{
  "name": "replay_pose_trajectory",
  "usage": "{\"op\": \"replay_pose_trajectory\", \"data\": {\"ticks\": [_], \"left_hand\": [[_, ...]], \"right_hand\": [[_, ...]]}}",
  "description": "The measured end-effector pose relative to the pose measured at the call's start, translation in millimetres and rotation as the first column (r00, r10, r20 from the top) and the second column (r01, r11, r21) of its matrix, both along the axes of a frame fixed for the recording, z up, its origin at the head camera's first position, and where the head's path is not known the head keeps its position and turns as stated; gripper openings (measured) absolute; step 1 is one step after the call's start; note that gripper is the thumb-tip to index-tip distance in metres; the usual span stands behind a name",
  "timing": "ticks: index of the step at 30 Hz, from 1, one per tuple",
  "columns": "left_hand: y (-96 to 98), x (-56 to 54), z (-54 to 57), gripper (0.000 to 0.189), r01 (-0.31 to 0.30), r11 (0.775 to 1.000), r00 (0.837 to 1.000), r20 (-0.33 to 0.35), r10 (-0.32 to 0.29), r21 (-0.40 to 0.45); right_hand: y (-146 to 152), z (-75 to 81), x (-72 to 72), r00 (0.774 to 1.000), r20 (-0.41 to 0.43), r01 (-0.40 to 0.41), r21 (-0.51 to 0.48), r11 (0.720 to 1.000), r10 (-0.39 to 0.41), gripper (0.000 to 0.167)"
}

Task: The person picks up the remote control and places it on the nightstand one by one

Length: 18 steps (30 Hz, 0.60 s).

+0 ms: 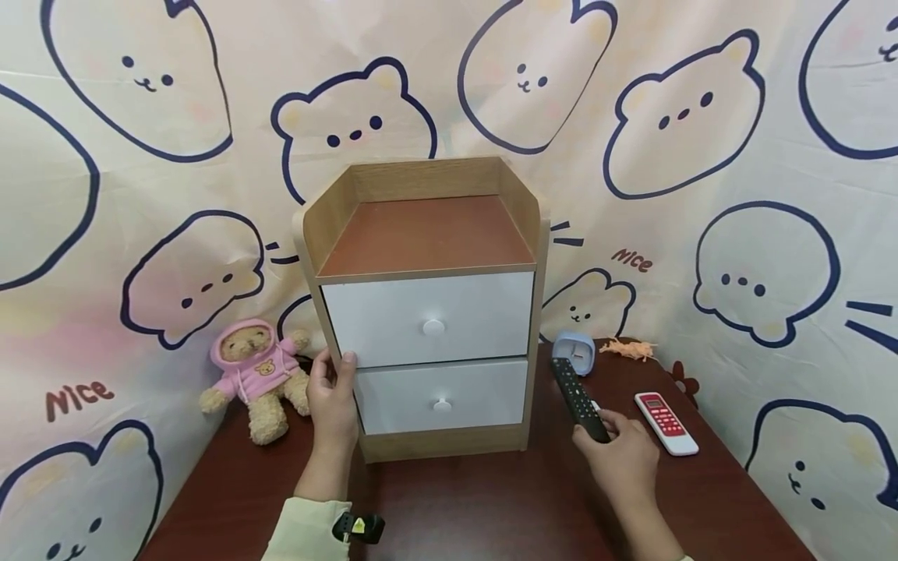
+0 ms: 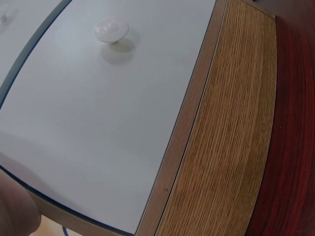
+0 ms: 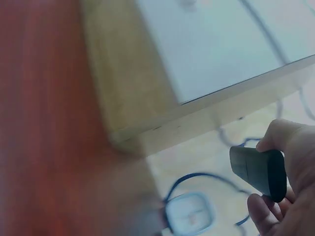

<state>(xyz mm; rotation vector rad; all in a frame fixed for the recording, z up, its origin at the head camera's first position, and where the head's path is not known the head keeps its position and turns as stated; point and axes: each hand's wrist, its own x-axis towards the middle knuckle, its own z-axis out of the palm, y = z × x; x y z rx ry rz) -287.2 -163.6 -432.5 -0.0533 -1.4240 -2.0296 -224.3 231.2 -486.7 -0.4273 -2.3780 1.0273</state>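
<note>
A small wooden cabinet (image 1: 427, 444) with two white drawers stands on the dark red table. My left hand (image 1: 333, 409) rests against its left side, thumb near the front edge beside the upper and lower drawers. Of that hand, the left wrist view shows only a blurred thumb (image 2: 17, 209) in the lower left corner. My right hand (image 1: 624, 460) grips the lower end of a black remote control (image 1: 579, 399), to the right of the cabinet. From the right wrist, the remote (image 3: 258, 169) is seen end-on, between thumb and fingers.
A pale blue box (image 1: 575, 352) sits behind the remote's far end, with a small orange figure (image 1: 627, 349) beside it. A white remote with red keypad (image 1: 666, 423) lies to the right. At left sits a teddy bear (image 1: 256, 374) in pink. Patterned cloth (image 1: 449, 93) hangs behind.
</note>
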Motion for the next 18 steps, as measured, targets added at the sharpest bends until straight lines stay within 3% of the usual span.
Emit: {"op": "replay_pose_trajectory", "data": {"ticks": [4,9,12,18], "left_hand": [[-1.3,-0.1,-1.1,0.019,-0.001,1.000,1.000,-0.009,0.001,0.008],[-1.7,0.8,-1.6,0.019,-0.006,1.000,1.000,-0.001,0.006,-0.005],[-1.9,0.7,-1.8,0.020,-0.008,1.000,1.000,-0.001,0.008,-0.006],[-2.2,0.0,-1.4,0.020,-0.013,1.000,1.000,0.001,0.013,-0.007]], "right_hand": [[-3.4,31.3,7.4,0.994,-0.108,0.006,-0.050,0.999,-0.011,0.048],[-9.2,73.7,21.8,0.971,-0.239,0.001,-0.094,0.996,-0.024,0.046],[-16.3,98.0,29.9,0.943,-0.331,-0.011,-0.123,0.992,-0.030,0.045],[-37.2,142.9,43.8,0.866,-0.500,-0.120,-0.171,0.978,0.019,0.043]]}}
